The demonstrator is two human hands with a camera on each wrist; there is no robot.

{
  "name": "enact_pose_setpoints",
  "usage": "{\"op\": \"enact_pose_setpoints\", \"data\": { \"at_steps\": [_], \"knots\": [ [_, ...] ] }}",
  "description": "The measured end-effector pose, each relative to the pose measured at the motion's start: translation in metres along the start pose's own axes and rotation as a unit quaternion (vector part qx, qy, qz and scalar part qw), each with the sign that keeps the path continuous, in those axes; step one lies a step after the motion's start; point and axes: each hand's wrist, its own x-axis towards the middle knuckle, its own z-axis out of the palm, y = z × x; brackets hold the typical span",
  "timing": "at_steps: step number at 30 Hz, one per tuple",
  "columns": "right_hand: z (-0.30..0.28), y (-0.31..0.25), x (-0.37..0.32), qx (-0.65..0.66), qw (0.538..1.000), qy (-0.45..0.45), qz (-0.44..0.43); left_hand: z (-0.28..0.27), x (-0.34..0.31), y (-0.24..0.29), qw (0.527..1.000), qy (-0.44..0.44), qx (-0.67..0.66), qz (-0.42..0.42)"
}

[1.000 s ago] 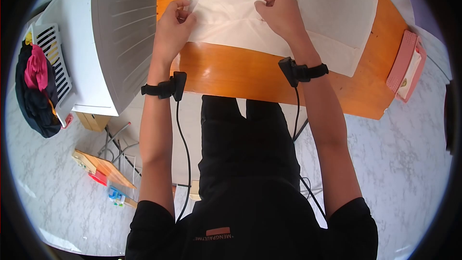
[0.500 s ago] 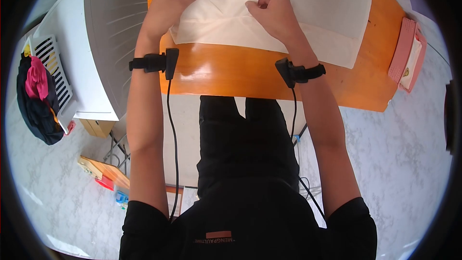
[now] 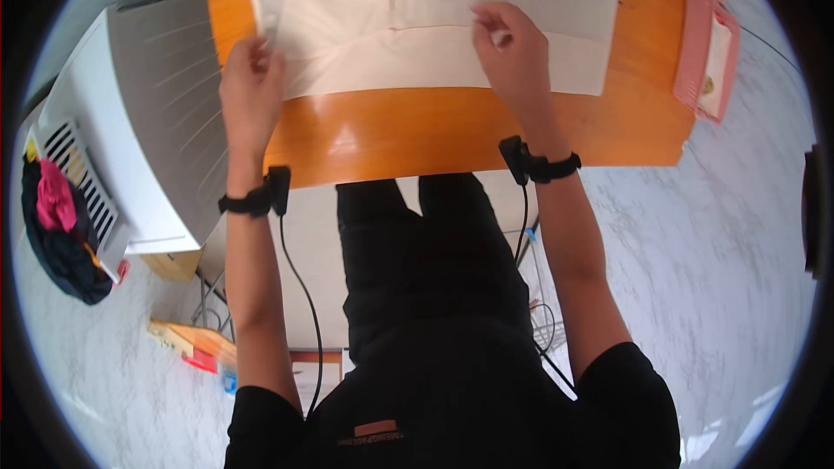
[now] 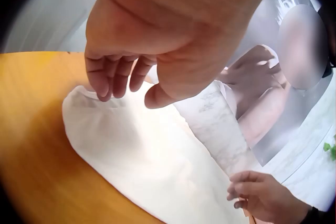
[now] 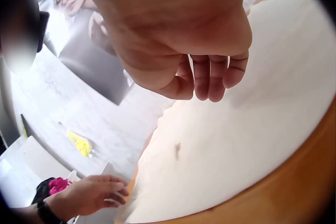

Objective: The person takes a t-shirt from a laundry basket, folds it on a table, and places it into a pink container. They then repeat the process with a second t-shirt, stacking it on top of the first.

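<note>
A cream cloth (image 3: 434, 61) lies flat on the orange wooden table (image 3: 417, 135), with a smaller folded flap at its left end. My left hand (image 3: 252, 87) hovers at the cloth's near left corner. In the left wrist view its fingertips (image 4: 102, 90) hang loosely curled just over the cloth's edge (image 4: 157, 166), with nothing between fingers and thumb. My right hand (image 3: 508, 52) is over the middle of the cloth at a fold line. The right wrist view shows this hand (image 5: 202, 90) relaxed above the cloth (image 5: 252, 140), gripping nothing.
A white cabinet with a ribbed grey top (image 3: 148, 122) stands against the table's left side. A pink case (image 3: 704, 52) lies at the table's right end. A basket of dark and pink clothes (image 3: 61, 208) and wooden pieces (image 3: 195, 343) are on the marble floor.
Both hands have let go of the flap they were pinching, and it now lies flat. The left hand has moved left and nearer to me. The hands are further apart.
</note>
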Motion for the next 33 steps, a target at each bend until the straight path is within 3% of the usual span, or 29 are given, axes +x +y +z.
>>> {"op": "enact_pose_setpoints", "data": {
  "at_steps": [3, 5, 8, 12, 14, 18, 20, 23, 24, 26, 31, 33],
  "knots": [
    [-0.065, 0.044, -0.025, -0.029, 0.989, 0.071, 0.125, 0.000, -0.009, -0.010, 0.999, -0.022, 0.022, -0.034],
    [-0.115, 0.106, -0.042, -0.084, 0.973, 0.131, 0.172, 0.001, -0.008, -0.013, 0.998, -0.027, 0.016, -0.053],
    [-0.158, 0.126, -0.037, -0.126, 0.959, 0.116, 0.228, 0.000, 0.000, -0.019, 0.995, -0.051, 0.000, -0.089],
    [-0.165, 0.122, -0.003, -0.096, 0.981, 0.077, 0.152, -0.003, 0.007, -0.033, 0.992, -0.089, -0.012, -0.084],
    [-0.168, 0.138, 0.014, -0.148, 0.986, -0.042, 0.070, -0.005, 0.006, -0.031, 0.992, -0.096, -0.023, -0.078],
    [-0.178, 0.156, 0.023, -0.239, 0.960, -0.121, 0.082, -0.006, 0.001, -0.030, 0.989, -0.093, -0.095, -0.062],
    [-0.180, 0.152, 0.014, -0.091, 0.986, -0.096, 0.101, -0.006, -0.002, -0.029, 0.984, -0.099, -0.135, -0.064],
    [-0.185, 0.150, 0.000, 0.012, 0.981, -0.097, 0.169, -0.005, -0.003, -0.017, 0.978, -0.107, -0.155, -0.087],
    [-0.186, 0.150, -0.003, 0.013, 0.981, -0.096, 0.169, -0.005, -0.003, -0.013, 0.979, -0.111, -0.132, -0.109],
    [-0.186, 0.146, -0.009, 0.051, 0.961, -0.080, 0.260, -0.008, -0.001, -0.019, 0.978, -0.124, -0.121, -0.114],
    [-0.180, 0.135, -0.023, 0.120, 0.953, -0.014, 0.279, -0.008, 0.003, -0.031, 0.971, -0.131, -0.165, -0.112],
    [-0.180, 0.132, -0.024, 0.132, 0.950, 0.008, 0.284, -0.004, 0.000, -0.025, 0.972, -0.096, -0.183, -0.108]
  ]
}}
